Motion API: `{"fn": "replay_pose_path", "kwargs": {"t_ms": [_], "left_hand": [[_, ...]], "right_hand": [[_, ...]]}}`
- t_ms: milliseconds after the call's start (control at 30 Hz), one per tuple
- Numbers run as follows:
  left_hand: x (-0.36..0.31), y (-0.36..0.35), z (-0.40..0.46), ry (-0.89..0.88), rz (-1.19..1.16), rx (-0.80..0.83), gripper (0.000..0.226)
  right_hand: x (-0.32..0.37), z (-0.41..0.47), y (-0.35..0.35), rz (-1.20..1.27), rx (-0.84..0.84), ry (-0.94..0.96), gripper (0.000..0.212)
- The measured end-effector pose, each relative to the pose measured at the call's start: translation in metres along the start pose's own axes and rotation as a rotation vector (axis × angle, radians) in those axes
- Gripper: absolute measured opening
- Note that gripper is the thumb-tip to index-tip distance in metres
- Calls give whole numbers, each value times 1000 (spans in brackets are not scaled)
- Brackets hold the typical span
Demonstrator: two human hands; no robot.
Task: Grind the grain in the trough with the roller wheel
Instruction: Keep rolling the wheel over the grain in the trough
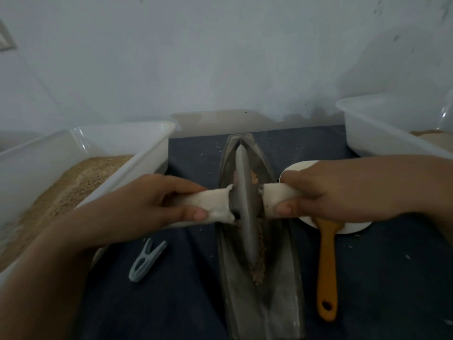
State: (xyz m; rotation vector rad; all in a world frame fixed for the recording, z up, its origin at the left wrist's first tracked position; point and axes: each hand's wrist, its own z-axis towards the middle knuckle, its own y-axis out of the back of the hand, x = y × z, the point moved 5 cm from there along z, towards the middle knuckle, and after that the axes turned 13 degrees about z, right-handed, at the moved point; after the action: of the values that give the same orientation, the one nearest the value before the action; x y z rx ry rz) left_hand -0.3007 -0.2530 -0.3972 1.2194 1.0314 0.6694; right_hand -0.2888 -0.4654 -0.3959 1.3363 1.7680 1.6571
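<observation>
Left tub (152,153) w/ grain (81,182), trough (282,278) w/ crushed grain (259,266)

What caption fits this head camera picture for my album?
Both hands, left and right, grip the roller wheel handles over grain in the metal trough.

Dull grey metal trough (259,285) and roller wheel (245,200), its handles wrapped in off-white cloth (213,204). Tan grain (259,263) inside. Dark navy mat (171,303). At 3 o'clock, mustard-yellow brush handle (327,273); at 8 o'clock, pale blue-grey clothespin (147,260). Translucent white tubs (117,141).
</observation>
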Motion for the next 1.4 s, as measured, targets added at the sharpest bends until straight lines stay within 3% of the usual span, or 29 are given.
{"fn": "replay_pose_path", "kwargs": {"t_ms": [100,233,333,433,567,633,733,900,967,1067,1167,1300,1400], "left_hand": [[2,-4,12,25,132,-192,33],[5,-10,24,46,256,-422,35],[2,-11,26,26,317,-486,38],[1,-5,22,14,208,-371,33],[2,-1,6,-18,-52,-51,30],[2,-2,-1,-33,-105,87,35],[2,-2,-1,-19,-80,115,38],[7,-6,17,84,142,-242,31],[4,-9,23,92,226,-389,34],[-1,-10,26,50,332,-491,38],[1,-7,21,19,244,-405,36],[8,-3,9,9,-12,-89,37],[4,-3,0,-65,-112,134,40]], "right_hand": [[-12,19,0,-27,-141,-10,33],[-17,34,1,-338,-482,92,36],[-21,36,1,-354,-534,69,45],[-15,30,-1,-270,-412,87,27],[-1,6,-2,-48,-95,51,37],[7,-6,-1,-16,-5,60,53],[7,-4,1,-32,5,42,59],[-14,28,0,-201,-305,58,29],[-19,35,2,-322,-466,90,30],[-25,38,2,-292,-513,79,35],[-17,31,-1,-240,-395,99,27],[-1,12,-3,-101,-127,53,33],[9,-3,-1,-68,-36,70,44]]}}
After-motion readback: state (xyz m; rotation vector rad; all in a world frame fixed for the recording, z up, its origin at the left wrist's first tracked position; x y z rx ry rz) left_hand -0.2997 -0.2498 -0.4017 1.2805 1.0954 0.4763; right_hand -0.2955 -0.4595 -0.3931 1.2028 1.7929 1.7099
